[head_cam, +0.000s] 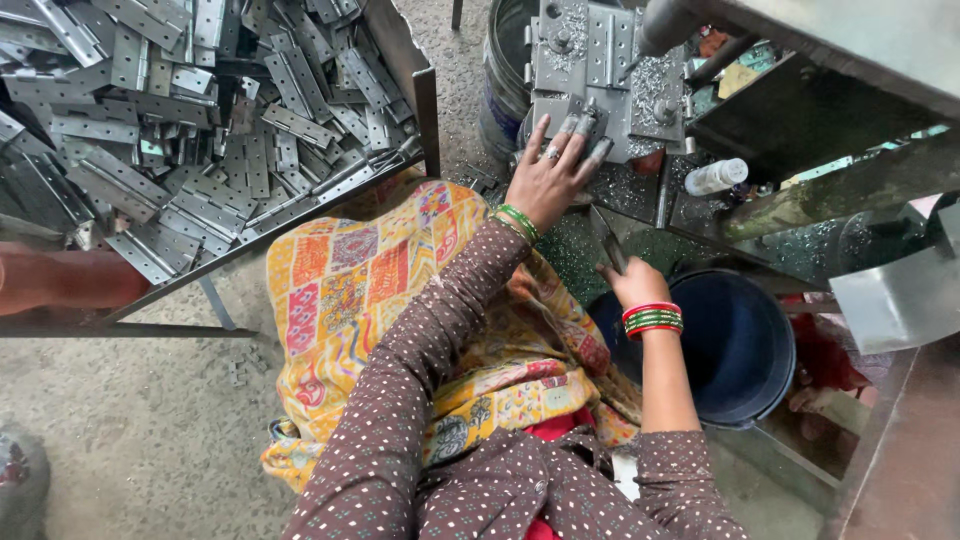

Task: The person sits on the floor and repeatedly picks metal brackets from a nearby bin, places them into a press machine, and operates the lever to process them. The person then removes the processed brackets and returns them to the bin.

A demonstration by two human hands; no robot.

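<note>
Grey steel hinge plates [610, 45] lie on the machine's flat metal fixture, just beyond the tips of the left hand [548, 180]; that hand's fingers [570, 130] are spread apart and pressed flat against the lower edge of the fixture, with loose metal shavings [650, 85] scattered right beside them. A ring sits on one finger and green bangles [520, 222] circle the wrist behind them. Nearer the body, the right hand [632, 283] has its fingers closed together around a thin dark metal tool [610, 245], which sticks up past the knuckles towards the fixture. Red and green bangles [652, 318] ring that wrist. Directly under the right fingers stands a dark blue round plastic bucket [745, 350]. Just past the right fingers, on the littered surface [800, 250], lies a small white plastic bottle [716, 176]. Far to the outer side of the left fingers, a metal-framed tray [425, 100] holds a big heap of loose grey hinges [200, 110]. A yellow patterned cloth [350, 270] covers the lap below both arms
</note>
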